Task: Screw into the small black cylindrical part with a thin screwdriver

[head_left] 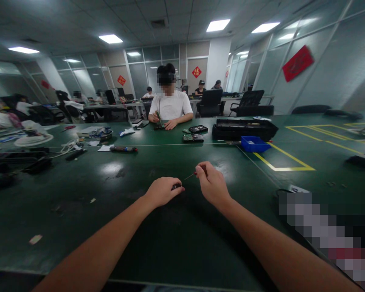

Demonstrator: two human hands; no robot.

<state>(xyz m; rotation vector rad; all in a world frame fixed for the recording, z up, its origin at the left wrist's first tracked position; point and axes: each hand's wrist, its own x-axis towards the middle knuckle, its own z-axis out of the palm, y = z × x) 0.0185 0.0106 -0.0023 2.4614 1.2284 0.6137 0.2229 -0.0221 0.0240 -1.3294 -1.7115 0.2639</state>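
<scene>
Just above the green tabletop [158, 243], my left hand [164, 190] is closed around a small dark object [176, 186]. The fingers cover most of it, so its kind cannot be made out. To its right, my right hand [211, 180] grips a screwdriver [191, 177] by its red handle. The thin shaft points left and down toward the dark object, and a small gap seems to separate the tip from it.
Across the table a person [170, 103] in a white shirt works on a small part. Opened hard drives [193, 138], a long black case [245, 129] and a blue bin [255, 144] stand ahead. A dark-handled tool [124, 149] lies left. Paper scraps [35, 239] lie nearer.
</scene>
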